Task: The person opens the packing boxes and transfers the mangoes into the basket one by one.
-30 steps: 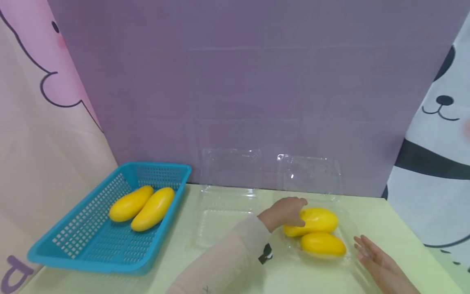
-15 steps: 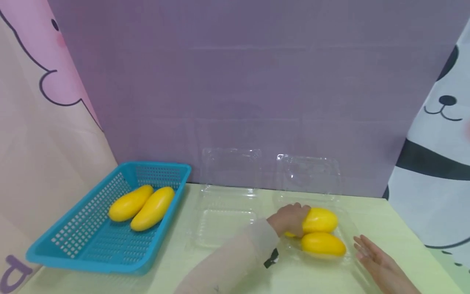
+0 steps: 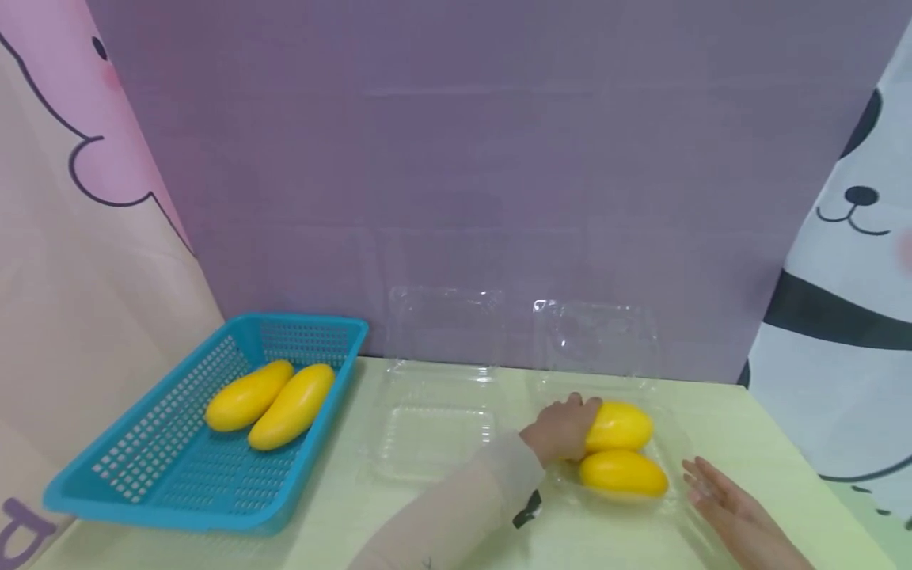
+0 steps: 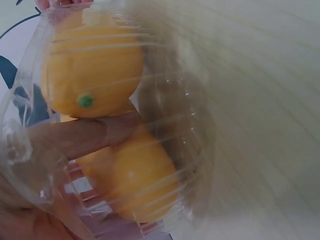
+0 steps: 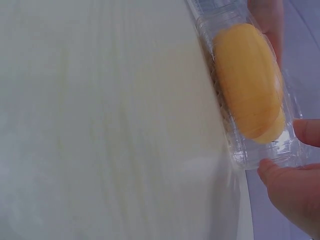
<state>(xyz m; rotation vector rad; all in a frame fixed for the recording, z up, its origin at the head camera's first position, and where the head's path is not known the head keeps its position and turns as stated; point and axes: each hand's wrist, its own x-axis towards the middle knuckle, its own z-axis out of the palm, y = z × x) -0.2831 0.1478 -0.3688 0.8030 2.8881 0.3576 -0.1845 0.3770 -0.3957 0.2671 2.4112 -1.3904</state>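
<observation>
Two yellow mangoes lie side by side in a clear plastic clamshell box [image 5: 240, 156], its lid [image 3: 597, 340] standing up behind. My left hand [image 3: 561, 429] grips the left end of the back mango [image 3: 621, 427]. In the left wrist view, the thumb [image 4: 95, 135] lies between the two mangoes, seen through the plastic wall. The front mango [image 3: 624, 473] shows a green stem spot in that view. My right hand [image 3: 737, 511] stands at the box's right end, fingers extended; in the right wrist view its fingertips are right at the plastic wall.
A second clear clamshell box [image 3: 438, 439] stands with its lid raised to the left. At the far left, a blue basket [image 3: 278, 507] holds two more mangoes [image 3: 271, 404]. A purple backdrop [image 3: 470, 158] closes off the table's rear edge.
My left hand has moved slightly right and down, from fingers spread over the back mango to a grip on its left end. The right hand has stayed in place.
</observation>
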